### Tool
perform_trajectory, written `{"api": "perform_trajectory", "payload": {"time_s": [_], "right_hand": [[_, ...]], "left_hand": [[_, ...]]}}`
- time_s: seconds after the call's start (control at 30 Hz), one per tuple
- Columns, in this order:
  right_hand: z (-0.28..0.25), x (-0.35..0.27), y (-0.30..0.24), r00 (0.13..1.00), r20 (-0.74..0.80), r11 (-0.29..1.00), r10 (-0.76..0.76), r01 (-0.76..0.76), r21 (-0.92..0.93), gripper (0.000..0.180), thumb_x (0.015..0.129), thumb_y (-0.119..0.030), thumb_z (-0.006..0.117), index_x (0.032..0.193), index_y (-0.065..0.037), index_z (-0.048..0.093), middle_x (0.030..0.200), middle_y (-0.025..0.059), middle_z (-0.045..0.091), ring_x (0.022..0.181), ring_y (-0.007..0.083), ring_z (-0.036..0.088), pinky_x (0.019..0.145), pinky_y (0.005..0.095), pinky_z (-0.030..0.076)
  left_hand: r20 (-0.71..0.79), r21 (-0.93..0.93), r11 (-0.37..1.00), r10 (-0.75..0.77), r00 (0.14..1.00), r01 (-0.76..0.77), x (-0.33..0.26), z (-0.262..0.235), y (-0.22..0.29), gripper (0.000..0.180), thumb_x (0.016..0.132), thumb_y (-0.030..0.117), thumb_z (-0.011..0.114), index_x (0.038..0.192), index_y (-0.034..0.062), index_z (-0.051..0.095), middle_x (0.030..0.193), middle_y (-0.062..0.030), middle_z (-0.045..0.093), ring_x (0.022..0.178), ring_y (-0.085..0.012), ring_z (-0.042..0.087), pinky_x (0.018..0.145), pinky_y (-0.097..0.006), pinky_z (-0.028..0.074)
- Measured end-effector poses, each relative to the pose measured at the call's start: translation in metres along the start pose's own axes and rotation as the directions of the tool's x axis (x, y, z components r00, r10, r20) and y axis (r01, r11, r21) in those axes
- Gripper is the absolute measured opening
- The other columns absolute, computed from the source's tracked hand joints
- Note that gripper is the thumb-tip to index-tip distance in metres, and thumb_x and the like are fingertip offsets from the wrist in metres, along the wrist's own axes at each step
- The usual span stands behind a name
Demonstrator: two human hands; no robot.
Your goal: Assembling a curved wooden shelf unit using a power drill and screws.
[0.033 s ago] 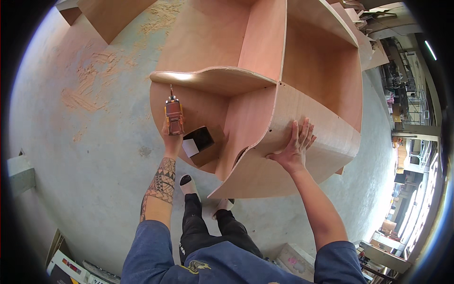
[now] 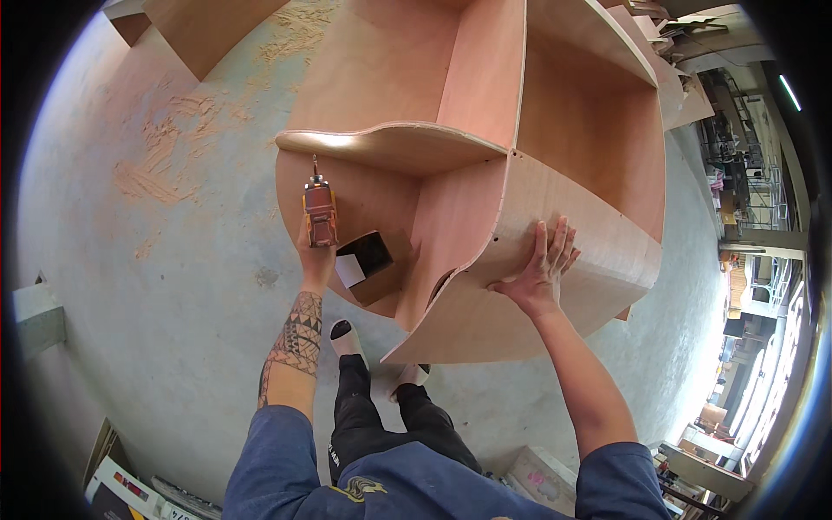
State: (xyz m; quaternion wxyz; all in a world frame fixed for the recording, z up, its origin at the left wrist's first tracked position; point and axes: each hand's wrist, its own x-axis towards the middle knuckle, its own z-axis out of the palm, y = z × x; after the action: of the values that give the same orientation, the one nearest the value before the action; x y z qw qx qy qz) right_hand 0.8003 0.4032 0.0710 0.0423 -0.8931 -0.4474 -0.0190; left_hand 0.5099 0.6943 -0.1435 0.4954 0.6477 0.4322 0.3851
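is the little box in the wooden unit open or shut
Open: the little box shows a dark hollow through its uncovered side; whether anything lies inside, I cannot tell.

White capital lettering (image 2: pixel 334 465) runs down the outer left leg of the black trousers (image 2: pixel 357 407). At the lower left edge, dark numerals (image 2: pixel 182 514) stand on a white strip (image 2: pixel 166 511), partly cut off by the border. The blue shirt (image 2: pixel 425 477) bears a yellowish printed emblem (image 2: pixel 364 489). Any marking on the power drill (image 2: pixel 320 212) is too small to read.
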Motion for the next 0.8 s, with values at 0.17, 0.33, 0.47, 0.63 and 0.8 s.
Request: {"api": "perform_trajectory", "payload": {"time_s": [0.17, 0.33, 0.47, 0.63, 0.8], "right_hand": [[-0.006, -0.004, 0.013, 0.999, -0.001, 0.999, 0.032, -0.032, -0.014, 0.175, 0.041, -0.049, 0.11, 0.174, -0.034, -0.002, 0.182, 0.0182, -0.008, 0.167, 0.0481, -0.014, 0.129, 0.0758, -0.005], [-0.009, -0.004, 0.009, 1.0, -0.003, 0.999, 0.025, -0.025, 0.022, 0.174, 0.041, -0.05, 0.11, 0.175, -0.034, 0.0, 0.183, 0.018, -0.008, 0.167, 0.0492, -0.011, 0.129, 0.0761, -0.005], [-0.001, 0.0, -0.003, 1.0, 0.001, 0.999, 0.016, -0.016, 0.044, 0.173, 0.041, -0.05, 0.11, 0.175, -0.035, 0.001, 0.183, 0.0179, -0.008, 0.167, 0.0502, -0.01, 0.128, 0.0768, -0.005], [-0.004, -0.004, 0.007, 1.0, -0.009, 0.999, 0.016, -0.015, 0.044, 0.172, 0.041, -0.053, 0.109, 0.174, -0.036, 0.003, 0.183, 0.0178, -0.008, 0.167, 0.051, -0.011, 0.127, 0.0782, -0.004], [-0.003, -0.006, 0.012, 1.0, -0.005, 0.999, 0.02, -0.02, 0.032, 0.171, 0.041, -0.055, 0.109, 0.174, -0.035, 0.003, 0.183, 0.0176, -0.008, 0.167, 0.0506, -0.013, 0.127, 0.0784, -0.004]], "left_hand": [[-0.178, 0.32, 0.946, 0.014, 0.984, 0.045, -0.077, 0.011, 0.036, 0.03, 0.098, 0.004, 0.071, 0.127, 0.0017, 0.067, 0.121, -0.0191, 0.07, 0.111, -0.0398, 0.069, 0.1, -0.046, 0.055], [0.302, 0.283, 0.942, 0.091, 0.949, -0.18, -0.102, 0.07, 0.035, 0.024, 0.096, 0.005, 0.07, 0.119, 0.0004, 0.067, 0.12, -0.0227, 0.069, 0.11, -0.044, 0.07, 0.095, -0.052, 0.057], [0.478, 0.724, 0.659, -0.267, 0.837, -0.204, -0.064, 0.092, -0.019, 0.023, 0.091, 0.004, 0.072, 0.112, -0.0013, 0.068, 0.122, -0.0264, 0.069, 0.112, -0.0433, 0.072, 0.089, -0.051, 0.062], [0.558, 0.778, 0.537, -0.353, 0.751, -0.325, -0.05, 0.109, -0.02, 0.014, 0.098, 0.009, 0.067, 0.109, 0.0003, 0.07, 0.116, -0.0244, 0.072, 0.105, -0.0411, 0.076, 0.087, -0.05, 0.064], [0.55, 0.798, 0.512, -0.407, 0.729, -0.316, -0.057, 0.114, -0.014, 0.011, 0.102, 0.011, 0.065, 0.109, 0.0064, 0.073, 0.114, -0.0177, 0.076, 0.109, -0.0332, 0.078, 0.085, -0.043, 0.067]]}}
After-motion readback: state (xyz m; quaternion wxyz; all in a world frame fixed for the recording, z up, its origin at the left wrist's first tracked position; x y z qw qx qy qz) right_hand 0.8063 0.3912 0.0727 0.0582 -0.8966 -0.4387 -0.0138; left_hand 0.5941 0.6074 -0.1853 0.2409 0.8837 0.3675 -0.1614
